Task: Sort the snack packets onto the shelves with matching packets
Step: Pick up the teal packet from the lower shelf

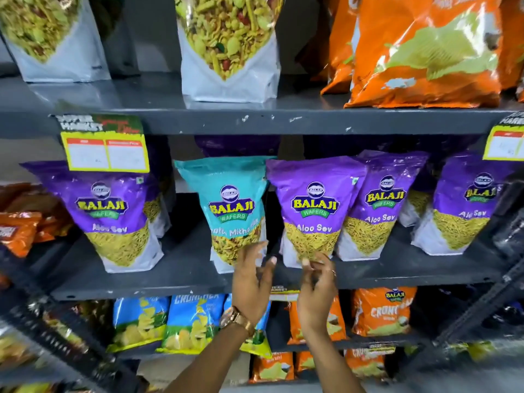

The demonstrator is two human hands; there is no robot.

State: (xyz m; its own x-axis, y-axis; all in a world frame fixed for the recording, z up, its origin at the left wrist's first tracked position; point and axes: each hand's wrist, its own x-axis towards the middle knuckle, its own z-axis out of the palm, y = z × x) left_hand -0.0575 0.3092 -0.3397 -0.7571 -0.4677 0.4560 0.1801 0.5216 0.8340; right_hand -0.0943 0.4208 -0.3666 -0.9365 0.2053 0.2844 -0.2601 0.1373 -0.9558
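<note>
A teal Balaji packet (pixel 229 205) stands upright on the middle shelf (pixel 141 290) between purple Aloo Sev packets. One purple Aloo Sev packet (pixel 313 211) is just right of it, another purple packet (pixel 110 214) is to the left, and more purple packets (pixel 380 205) stand further right. My left hand (pixel 252 285), wearing a watch, is raised in front of the teal packet's lower edge, fingers spread, holding nothing. My right hand (pixel 317 287) hovers at the bottom of the middle purple packet, fingers loosely curled with a ring visible; nothing is gripped.
The top shelf holds white mixture pouches (pixel 229 49) and orange chip bags (pixel 425 52). Below are blue chip bags (pixel 192 321) and orange bags (pixel 380 313). Yellow price tags (pixel 105 151) hang from the upper shelf edge. Orange packets (pixel 19 231) lie far left.
</note>
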